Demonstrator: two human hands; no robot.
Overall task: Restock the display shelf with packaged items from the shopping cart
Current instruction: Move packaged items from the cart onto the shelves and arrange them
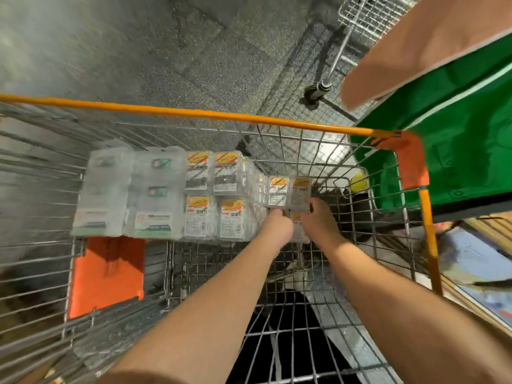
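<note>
Both my arms reach down into a wire shopping cart (pixel 299 151) with an orange rim. My left hand (pixel 278 227) and my right hand (pixel 318 217) grip a low stack of clear packs with orange labels (pixel 288 194) near the cart's right side. To its left stand taller stacks of the same orange-label packs (pixel 214 195), and further left clear packs with green labels (pixel 155 192). The display shelf is not clearly in view.
An orange plastic flap (pixel 106 275) hangs on the cart's near-left wall. A green bin or sign (pixel 454 151) sits just past the cart's right corner, with another person's bare arm (pixel 410 48) above it. A second wire cart (pixel 368 15) stands at the top right on the grey floor.
</note>
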